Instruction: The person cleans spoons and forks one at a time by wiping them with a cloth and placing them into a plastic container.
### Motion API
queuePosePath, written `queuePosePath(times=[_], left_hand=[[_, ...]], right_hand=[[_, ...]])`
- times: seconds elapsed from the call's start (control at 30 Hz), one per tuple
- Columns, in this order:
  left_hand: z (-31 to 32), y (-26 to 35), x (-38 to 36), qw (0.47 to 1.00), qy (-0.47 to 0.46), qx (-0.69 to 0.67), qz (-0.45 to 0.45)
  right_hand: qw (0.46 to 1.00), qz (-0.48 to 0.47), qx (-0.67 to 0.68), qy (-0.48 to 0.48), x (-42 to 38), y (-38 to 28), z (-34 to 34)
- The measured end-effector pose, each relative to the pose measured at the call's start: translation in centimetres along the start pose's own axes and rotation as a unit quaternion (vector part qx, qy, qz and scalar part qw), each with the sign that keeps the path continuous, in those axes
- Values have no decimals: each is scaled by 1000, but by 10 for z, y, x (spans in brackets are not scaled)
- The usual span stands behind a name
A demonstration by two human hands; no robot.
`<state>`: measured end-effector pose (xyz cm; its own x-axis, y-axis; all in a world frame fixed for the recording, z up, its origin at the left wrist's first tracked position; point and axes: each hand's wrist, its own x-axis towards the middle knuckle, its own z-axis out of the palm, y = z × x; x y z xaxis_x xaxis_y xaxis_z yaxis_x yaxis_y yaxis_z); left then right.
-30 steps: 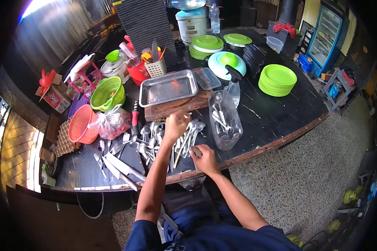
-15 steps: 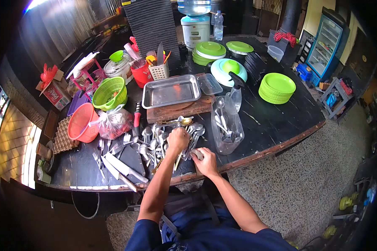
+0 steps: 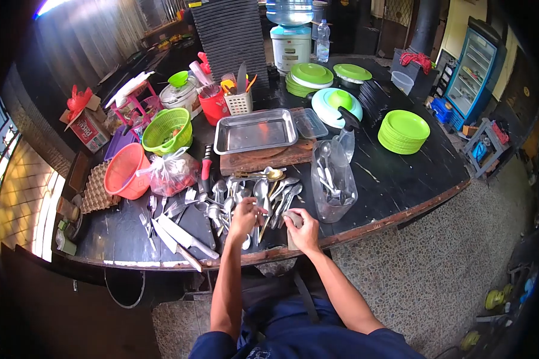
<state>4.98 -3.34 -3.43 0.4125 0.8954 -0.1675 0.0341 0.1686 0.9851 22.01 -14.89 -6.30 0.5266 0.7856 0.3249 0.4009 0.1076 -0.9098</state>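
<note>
Many metal spoons (image 3: pixel 261 190) lie heaped on the black table. Over the heap's front is my left hand (image 3: pixel 244 220), its fingers apart and nothing visibly held. My right hand (image 3: pixel 303 232) is closed around a greyish cloth (image 3: pixel 293 219) at the heap's right side, near the table edge. Right of the heap stands a clear plastic container (image 3: pixel 334 200) with some spoons inside. Two large knives (image 3: pixel 182 234) and several forks (image 3: pixel 147 226) lie to the left.
A metal tray (image 3: pixel 256 133) rests on a wooden board (image 3: pixel 263 160). Green plates (image 3: pixel 403 131) are stacked at the right. Baskets (image 3: pixel 127 173), a bagged item (image 3: pixel 172 173) and a spray bottle (image 3: pixel 347 134) surround the cutlery.
My left hand has moved back toward the table's front edge and its fingers have opened from a closed grip. The right hand stays closed on the cloth. The view has shifted slightly.
</note>
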Motion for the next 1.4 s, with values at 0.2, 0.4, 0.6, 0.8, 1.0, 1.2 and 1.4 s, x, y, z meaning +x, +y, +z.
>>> queuePosePath(times=[0.2, 0.4, 0.6, 0.8, 1.0, 1.2, 1.4], left_hand=[[17, 3, -71, 987, 10, -156, -31], [31, 5, -101, 990, 107, -93, -6], [46, 14, -112, 989, 131, -2, 62], [37, 18, -118, 988, 151, -23, 17], [40, 10, -117, 983, 157, -93, 25], [36, 2, -109, 982, 169, -77, 35], [52, 17, -121, 974, 172, -132, 62]], right_hand=[[997, 72, 15, 0, 6, 9, 0], [994, -100, 17, 43, 12, -78, -3], [946, -298, -108, -68, 8, -89, 20], [947, -256, -112, -157, -13, -93, 15], [949, -216, -70, -219, -15, -88, 1], [978, -192, -39, -65, 3, -112, -14], [945, -280, -131, -107, -2, -87, 4]])
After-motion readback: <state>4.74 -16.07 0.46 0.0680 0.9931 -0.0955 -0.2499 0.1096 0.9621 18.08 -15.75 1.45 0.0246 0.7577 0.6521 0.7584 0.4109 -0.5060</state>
